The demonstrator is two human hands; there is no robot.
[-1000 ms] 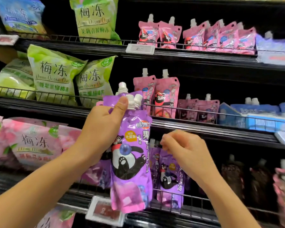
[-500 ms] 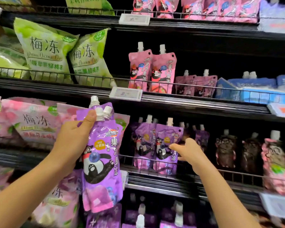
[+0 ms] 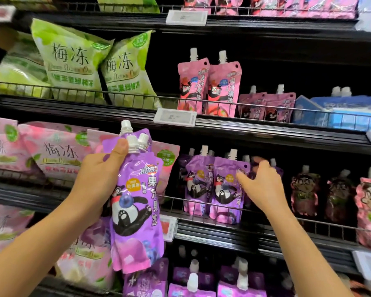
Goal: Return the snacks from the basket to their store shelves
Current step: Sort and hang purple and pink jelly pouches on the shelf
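Dark store shelves [image 3: 266, 133] with wire front rails fill the view, stacked with snack packs. At far left sit pale green bags [image 3: 73, 61] above and pink bags [image 3: 54, 151] below. The left hand [image 3: 99, 181] grips a bunch of purple spouted pouches [image 3: 135, 202] near their white caps, thumb pressed over the top, hanging them in front of the shelf. Right of them, two matching purple pouches [image 3: 214, 187] stand behind the rail. The right hand [image 3: 263, 185] reaches there, fingers loosely spread, touching the nearer one's edge.
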